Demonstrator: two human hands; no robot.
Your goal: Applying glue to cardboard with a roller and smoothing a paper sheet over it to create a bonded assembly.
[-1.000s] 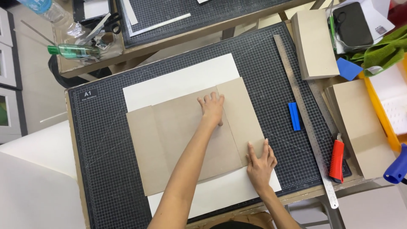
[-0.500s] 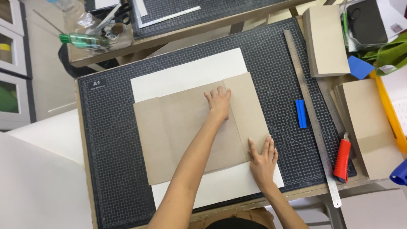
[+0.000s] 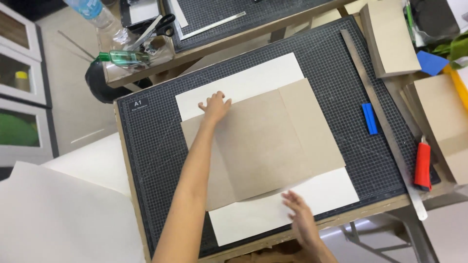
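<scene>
A brown cardboard sheet point(image 3: 273, 141) with two crease lines lies flat on a larger white sheet point(image 3: 243, 83), both on a black gridded cutting mat point(image 3: 151, 146). My left hand point(image 3: 214, 107) rests with spread fingers on the cardboard's far left corner, partly over the white sheet. My right hand point(image 3: 300, 219) is blurred and sits open over the white sheet's near edge, just below the cardboard. Neither hand holds anything.
A long metal ruler point(image 3: 385, 126) lies along the mat's right side, with a blue piece point(image 3: 369, 118) and a red utility knife point(image 3: 422, 165) beside it. Cardboard pieces point(image 3: 390, 39) are stacked at the right. Scissors point(image 3: 161, 24) and a green bottle point(image 3: 124, 57) sit at the back; white sheets point(image 3: 63, 214) lie at the left.
My left hand slid from the cardboard's top middle to its far left corner. My right hand left the cardboard's near right corner and moved down onto the white sheet.
</scene>
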